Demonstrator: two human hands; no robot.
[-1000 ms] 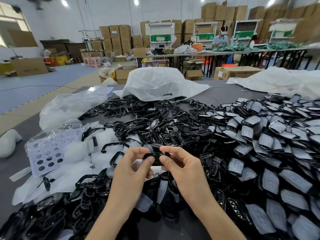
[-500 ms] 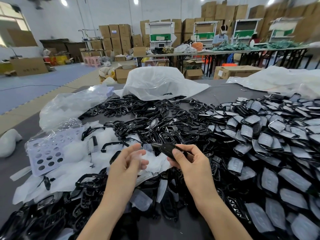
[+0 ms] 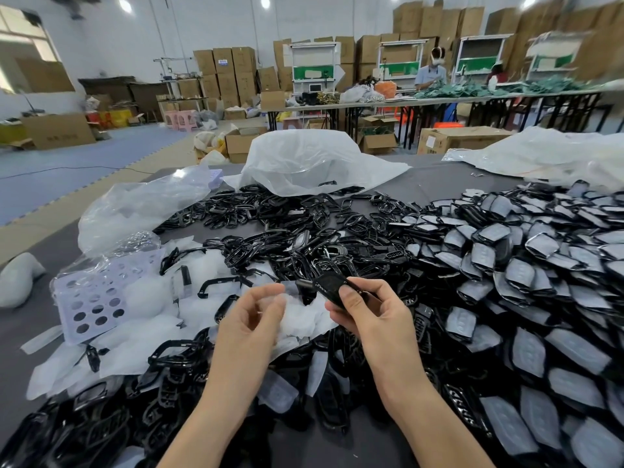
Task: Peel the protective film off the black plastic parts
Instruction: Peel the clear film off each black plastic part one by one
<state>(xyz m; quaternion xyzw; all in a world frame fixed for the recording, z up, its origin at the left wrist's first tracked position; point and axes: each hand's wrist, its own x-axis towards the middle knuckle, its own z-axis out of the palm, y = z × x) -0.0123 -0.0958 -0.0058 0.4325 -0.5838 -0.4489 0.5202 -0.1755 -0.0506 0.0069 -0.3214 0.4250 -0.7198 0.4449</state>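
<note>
My right hand pinches a small black plastic part between thumb and fingers, held above the table's middle. Just to its left, my left hand has its fingers curled, and a thin translucent protective film sits at the fingertips, off the part. A large heap of black parts still covered in greyish film fills the right side. Bare glossy black parts and frames lie piled in the centre and along the near left edge.
Loose white film scraps lie left of my hands beside a lilac perforated tray in clear plastic. A white bag and a clear bag sit at the far side of the grey table. Cardboard boxes and workbenches stand behind.
Both hands held the part together a second ago. The left hand has since pulled away to the left with the film, and the right hand keeps the part, tilted.
</note>
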